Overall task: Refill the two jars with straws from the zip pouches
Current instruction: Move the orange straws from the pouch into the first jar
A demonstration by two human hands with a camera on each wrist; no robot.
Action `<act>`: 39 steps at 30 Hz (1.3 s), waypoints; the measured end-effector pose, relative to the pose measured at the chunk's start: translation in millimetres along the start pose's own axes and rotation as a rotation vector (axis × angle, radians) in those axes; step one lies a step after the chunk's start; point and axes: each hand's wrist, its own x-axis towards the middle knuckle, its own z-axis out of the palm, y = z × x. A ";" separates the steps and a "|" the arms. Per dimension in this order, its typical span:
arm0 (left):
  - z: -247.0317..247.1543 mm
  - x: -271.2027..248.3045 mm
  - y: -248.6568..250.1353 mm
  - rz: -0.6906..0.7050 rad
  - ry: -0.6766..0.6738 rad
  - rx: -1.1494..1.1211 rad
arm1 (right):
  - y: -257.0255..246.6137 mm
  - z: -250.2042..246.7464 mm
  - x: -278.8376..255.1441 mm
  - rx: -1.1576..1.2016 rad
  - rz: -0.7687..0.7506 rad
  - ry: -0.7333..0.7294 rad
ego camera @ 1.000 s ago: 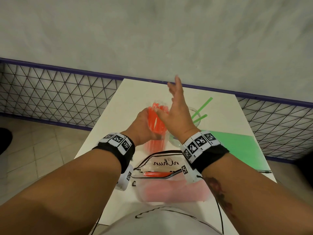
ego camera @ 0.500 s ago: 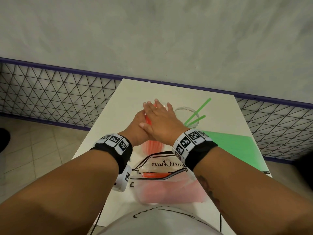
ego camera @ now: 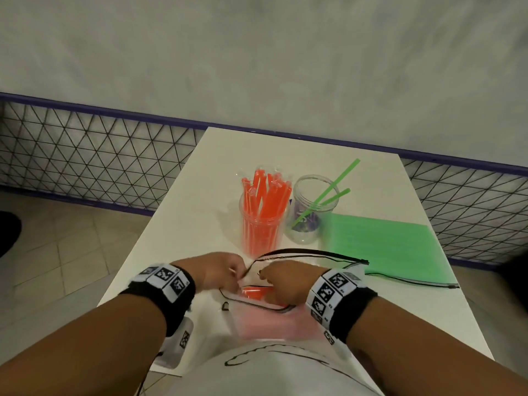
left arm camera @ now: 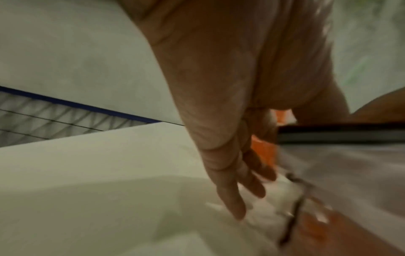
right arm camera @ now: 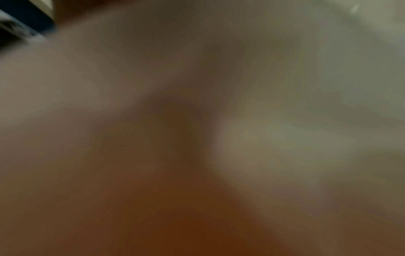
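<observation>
From the head view I see my left hand (ego camera: pixel 218 270) pinching the near pouch (ego camera: pixel 274 318) rim, my right hand (ego camera: pixel 285 284) reaching inside; its grip is hidden. Orange straws (ego camera: pixel 264 195) stand upright in the left jar (ego camera: pixel 261 230). My left wrist view shows fingers (left arm camera: pixel 232 194) straight, pointing down. The right wrist view is blur.

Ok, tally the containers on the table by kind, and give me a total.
Clear jars: 2, the jar of orange straws and the jar with green straws.
Zip pouches: 2, the open pouch of orange straws at both hands and the pouch of green straws beside it.
Total: 4.
</observation>
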 end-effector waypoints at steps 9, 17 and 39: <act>13.0 6.3 26.9 0.205 0.012 0.442 | 3.9 19.0 0.7 -0.015 0.003 -0.030; 15.7 11.1 24.0 0.139 -0.038 0.478 | 4.8 15.3 -5.1 -0.036 0.083 0.059; -30.0 9.5 34.6 0.342 0.553 -0.371 | -11.7 -156.4 -81.3 1.102 -0.158 0.841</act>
